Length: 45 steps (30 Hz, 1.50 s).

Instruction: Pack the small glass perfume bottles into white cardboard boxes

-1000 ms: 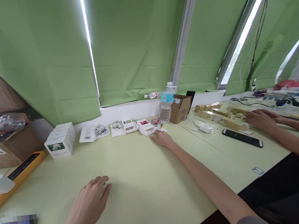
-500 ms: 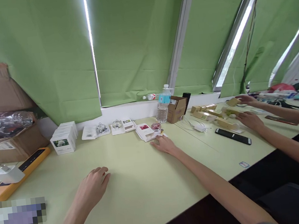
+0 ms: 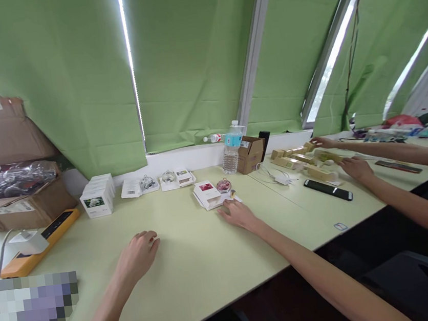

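Observation:
My left hand (image 3: 139, 250) rests on the pale table, its fingers loosely bent and the thumb apart, holding nothing. Out to the right, my right hand (image 3: 238, 213) has its fingertips on the near edge of an open white box (image 3: 207, 196) with a red flower picture. The exact grip is partly hidden by the fingers. A round glass bottle (image 3: 223, 185) with pink-red contents lies against the box's far right side. Close to my fingertips is a small gold cap-like piece (image 3: 233, 194).
White flower-print boxes (image 3: 97, 200) stand at left, beside an orange power strip (image 3: 54, 231) and cartons (image 3: 22, 205). Opened packs (image 3: 168, 178) lie at the back. A water bottle (image 3: 231, 151) and brown box (image 3: 250, 155) stand behind. At right, another person's hands (image 3: 356, 169) work near a black phone (image 3: 327, 190).
The white box, with the glass bottle beside it, has slid slightly toward me along with my right hand. The view has shifted a little. The other person's far hand has moved left.

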### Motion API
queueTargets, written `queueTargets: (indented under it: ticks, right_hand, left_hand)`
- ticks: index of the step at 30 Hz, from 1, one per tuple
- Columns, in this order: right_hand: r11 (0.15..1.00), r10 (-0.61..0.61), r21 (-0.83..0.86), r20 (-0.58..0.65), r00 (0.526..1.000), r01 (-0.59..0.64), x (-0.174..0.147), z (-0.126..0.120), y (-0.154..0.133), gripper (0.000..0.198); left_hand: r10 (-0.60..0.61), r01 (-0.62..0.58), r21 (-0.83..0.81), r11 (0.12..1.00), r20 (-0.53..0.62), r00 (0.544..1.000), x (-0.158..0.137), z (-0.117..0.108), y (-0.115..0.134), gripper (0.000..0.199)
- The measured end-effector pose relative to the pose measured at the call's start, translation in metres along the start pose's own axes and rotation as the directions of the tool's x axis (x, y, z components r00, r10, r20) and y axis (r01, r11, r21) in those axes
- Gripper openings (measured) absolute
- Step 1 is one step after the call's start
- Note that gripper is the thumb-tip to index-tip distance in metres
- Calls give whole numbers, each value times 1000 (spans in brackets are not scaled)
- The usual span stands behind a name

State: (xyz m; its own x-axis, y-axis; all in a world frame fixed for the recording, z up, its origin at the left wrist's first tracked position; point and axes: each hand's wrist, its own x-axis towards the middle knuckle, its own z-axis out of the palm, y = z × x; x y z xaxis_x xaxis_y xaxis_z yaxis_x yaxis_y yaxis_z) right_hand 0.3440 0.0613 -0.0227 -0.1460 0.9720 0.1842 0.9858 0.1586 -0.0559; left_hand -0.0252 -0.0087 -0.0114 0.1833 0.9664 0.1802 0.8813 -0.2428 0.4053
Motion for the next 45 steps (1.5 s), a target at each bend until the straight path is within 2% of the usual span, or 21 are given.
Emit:
queueTargets:
  ticks: [12, 20, 26, 30, 38, 45]
  right_hand:
    - [997, -74, 8, -16, 997, 74, -34, -8, -24, 44]
    - [993, -99, 58, -20, 995, 100, -49, -1, -35, 51]
    - [977, -83, 194, -42, 996, 89, -59, 5, -27, 60]
    - [974, -24, 222, -63, 998, 37, -56, 5, -20, 56]
    - [980, -116, 166, 6, 993, 113, -37, 7, -22, 69]
    - [978, -138, 161, 28, 990, 132, -41, 4, -25, 73]
  left_hand:
    - [16, -16, -21, 1000, -7, 1000, 1, -2, 1, 36]
    - [31, -32, -76, 997, -10, 999, 0, -2, 2, 35]
    - [31, -32, -90, 995, -15, 999, 0, -4, 5, 35]
    - [27, -29, -88, 996, -24, 999, -1, -5, 8, 34]
    - [70, -72, -80, 994, -27, 997, -1, -4, 7, 35]
    - [69, -71, -59, 996, -34, 997, -1, -5, 7, 33]
